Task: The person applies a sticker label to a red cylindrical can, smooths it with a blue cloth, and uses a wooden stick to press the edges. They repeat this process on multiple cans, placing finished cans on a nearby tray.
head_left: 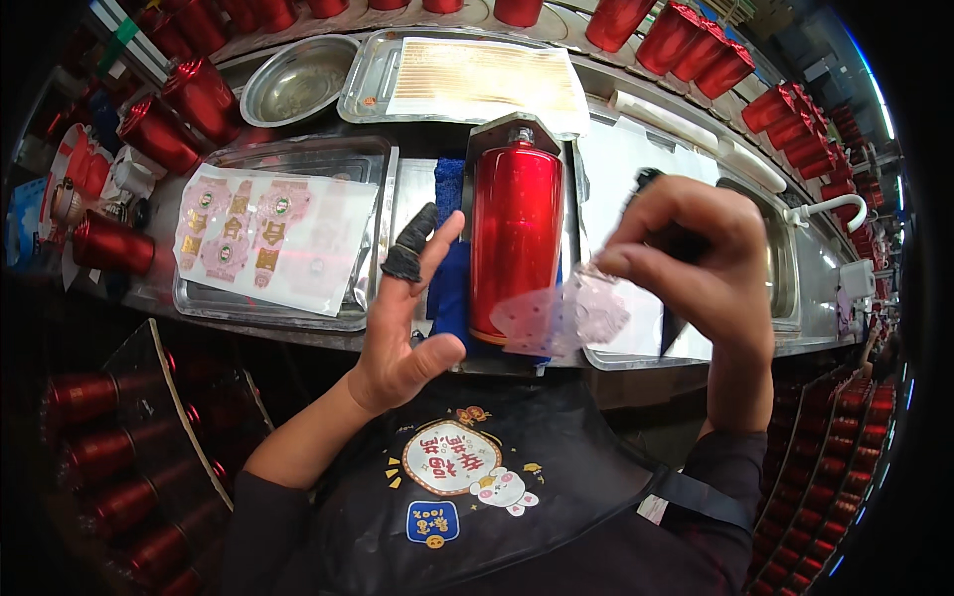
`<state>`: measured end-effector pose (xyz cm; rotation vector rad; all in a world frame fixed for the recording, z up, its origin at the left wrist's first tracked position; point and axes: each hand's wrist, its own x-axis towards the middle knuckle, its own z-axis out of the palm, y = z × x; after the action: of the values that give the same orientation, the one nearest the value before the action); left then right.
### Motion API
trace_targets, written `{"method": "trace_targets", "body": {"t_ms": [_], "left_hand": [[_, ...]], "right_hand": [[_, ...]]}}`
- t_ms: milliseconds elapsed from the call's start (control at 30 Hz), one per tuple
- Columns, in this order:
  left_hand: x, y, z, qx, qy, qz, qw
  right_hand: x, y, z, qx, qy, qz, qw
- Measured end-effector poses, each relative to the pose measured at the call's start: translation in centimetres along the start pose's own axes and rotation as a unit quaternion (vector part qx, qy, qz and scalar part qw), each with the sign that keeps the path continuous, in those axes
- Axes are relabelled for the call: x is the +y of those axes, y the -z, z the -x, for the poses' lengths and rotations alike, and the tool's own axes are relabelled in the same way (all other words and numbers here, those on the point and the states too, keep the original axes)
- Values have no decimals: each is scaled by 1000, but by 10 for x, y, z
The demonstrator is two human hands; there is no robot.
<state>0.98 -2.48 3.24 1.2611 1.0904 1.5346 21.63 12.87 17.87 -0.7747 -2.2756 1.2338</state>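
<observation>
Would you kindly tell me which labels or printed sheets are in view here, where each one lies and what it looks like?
Translucent pink decal: pinched in the right hand, beside the red bottle.
Decal sheet: on the left metal tray, white with pink and gold emblems.
Striped sheet: in the far tray, cream with fine orange lines.
Apron badge: on the person's chest, round, cartoon-styled.

Round steel bowl [298,81], tray of decal sheets [268,233] — red cups [696,45] lining the bench
</observation>
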Motion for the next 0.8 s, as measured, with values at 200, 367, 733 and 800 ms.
{"method": "trace_targets", "body": {"t_ms": [200, 367, 733, 800], "left_hand": [[-9, -14, -17, 39, -19, -194, 980], [-12, -23, -16, 53, -13, -186, 981], [-14, -13, -18, -51, -118, -346, 930], [-12, -15, -13, -55, -108, -345, 931]], "right_hand": [[69, -26, -41, -30, 12, 33, 999], [76, -34, -42, 104, 24, 99, 989], [81, -58, 31, -7, 6, 177, 984], [81, -56, 31, -22, 0, 171, 985]]}}
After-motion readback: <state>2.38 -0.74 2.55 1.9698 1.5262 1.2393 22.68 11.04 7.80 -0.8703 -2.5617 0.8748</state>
